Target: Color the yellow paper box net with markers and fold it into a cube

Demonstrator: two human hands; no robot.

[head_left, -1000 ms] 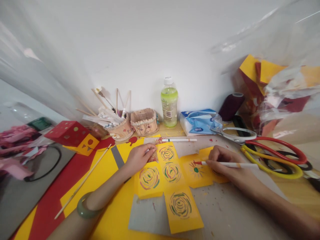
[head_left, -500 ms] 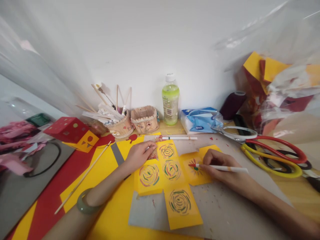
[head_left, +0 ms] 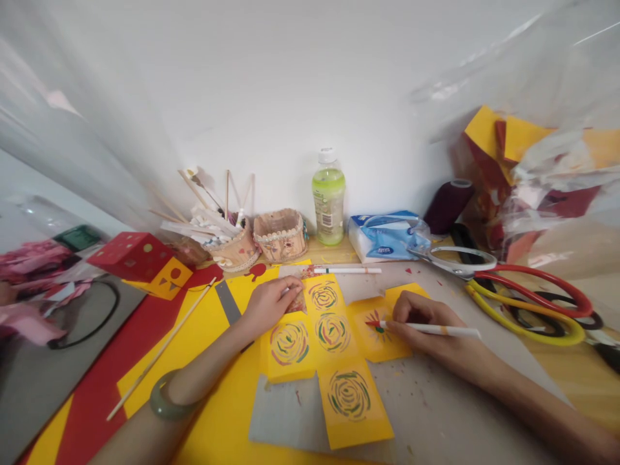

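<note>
My right hand [head_left: 423,323] pinches a white marker with a red tip [head_left: 445,330]. That tip meets a small sunburst drawing on the right flap of a yellow cross-shaped paper cutout [head_left: 314,329]. Rings of coloured dashes decorate several of its other squares. My left hand [head_left: 274,300] lies at the cutout's upper left with its fingers curled together. A small pale bit shows at those fingers, too little of it to name. Just beyond the cutout rests a second white marker [head_left: 346,270] with a green band.
Scissors with red and yellow handles [head_left: 537,290] lie at right, near a tissue pack [head_left: 385,236]. A drink bottle [head_left: 329,200] and two small decorated baskets [head_left: 279,236] stand by the wall. At left are a red box [head_left: 133,255] and a thin wooden stick [head_left: 162,349].
The red marker tip has shifted very slightly on the sunburst drawing. The left hand stays in nearly the same place, and the whole view has dipped a little.
</note>
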